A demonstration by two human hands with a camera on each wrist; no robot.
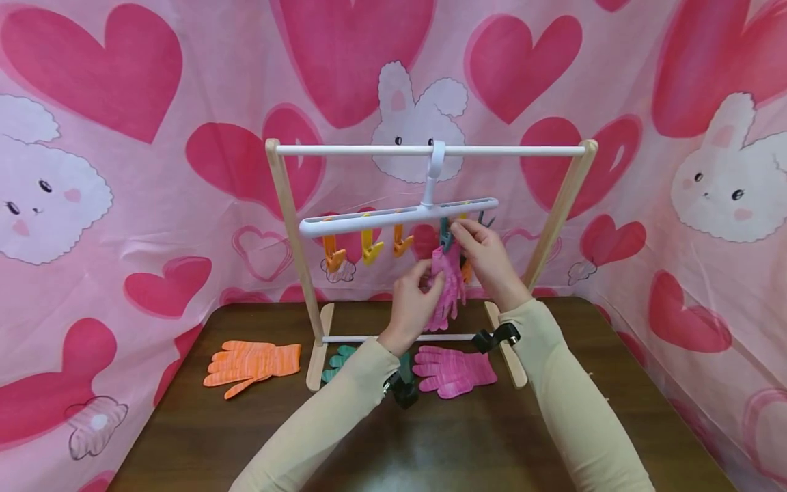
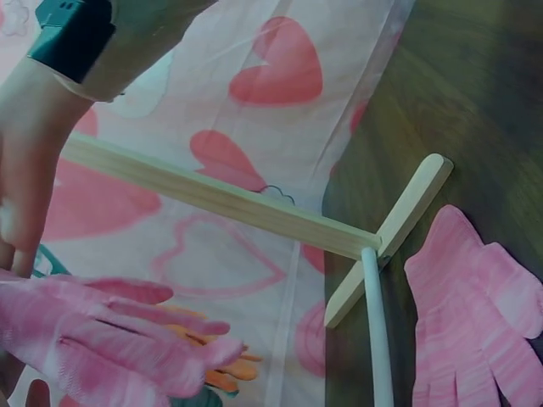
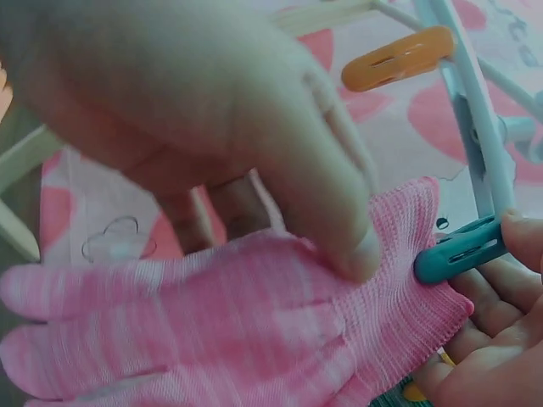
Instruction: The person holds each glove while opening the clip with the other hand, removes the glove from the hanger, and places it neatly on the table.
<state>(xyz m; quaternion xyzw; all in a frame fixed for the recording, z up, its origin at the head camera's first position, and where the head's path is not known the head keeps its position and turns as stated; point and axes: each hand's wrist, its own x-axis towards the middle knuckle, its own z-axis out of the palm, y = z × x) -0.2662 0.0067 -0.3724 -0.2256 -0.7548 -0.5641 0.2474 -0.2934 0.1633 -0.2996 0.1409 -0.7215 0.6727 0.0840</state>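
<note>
A pink knit glove [image 1: 447,287] hangs fingers-down from the white clip hanger [image 1: 399,217]. A teal clip [image 3: 462,250] bites its cuff. My left hand [image 1: 410,301] pinches the glove just below the cuff, thumb across the front in the right wrist view. My right hand [image 1: 488,263] holds the teal clip by its upper end. Its thumb [image 3: 524,246] lies against the clip, the fingers behind. Behind the pink glove, part of an orange glove [image 2: 242,369] shows, mostly hidden.
The hanger hooks over the rack's white top rail [image 1: 356,150]. Orange [image 1: 334,254] and yellow [image 1: 370,247] clips dangle from its left half. On the table lie an orange glove [image 1: 252,365], a partly covered green glove [image 1: 338,361] and another pink glove [image 1: 453,371].
</note>
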